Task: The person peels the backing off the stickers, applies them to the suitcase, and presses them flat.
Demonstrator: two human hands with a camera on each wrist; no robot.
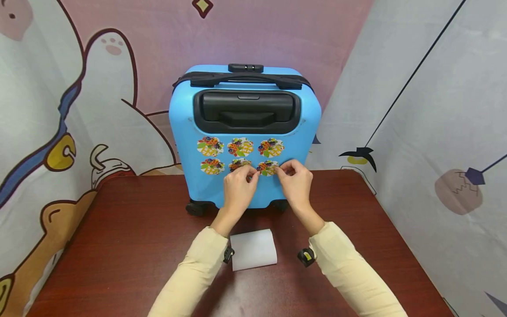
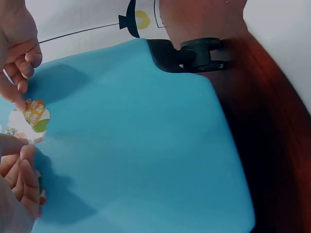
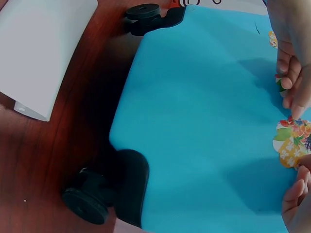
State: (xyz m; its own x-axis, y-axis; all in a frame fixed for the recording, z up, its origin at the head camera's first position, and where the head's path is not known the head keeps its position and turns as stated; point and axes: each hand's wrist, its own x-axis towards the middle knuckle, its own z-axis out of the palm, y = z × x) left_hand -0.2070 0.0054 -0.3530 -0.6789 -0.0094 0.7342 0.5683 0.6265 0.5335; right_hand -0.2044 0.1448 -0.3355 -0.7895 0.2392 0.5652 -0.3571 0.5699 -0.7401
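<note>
A round fruit-print sticker (image 1: 267, 168) lies against the front of a light blue suitcase (image 1: 214, 191), at the right end of the lower of two rows. My left hand (image 1: 240, 186) pinches its left edge with thumb and forefinger, partly covering the middle sticker (image 1: 239, 164) of that row. At the right edge, my right hand (image 1: 298, 184) pinches the same sticker. In the left wrist view the sticker (image 2: 40, 116) sits between the fingertips of both hands. The right wrist view shows the sticker (image 3: 293, 141) close to flat on the shell.
The suitcase stands upright on black wheels (image 1: 195, 208) on a dark red wooden table (image 1: 138, 246). A curled white sheet (image 1: 253, 249) lies before it, between the forearms. More fruit stickers (image 1: 210, 146) sit above and left. Behind hangs a printed cloth (image 1: 277, 35).
</note>
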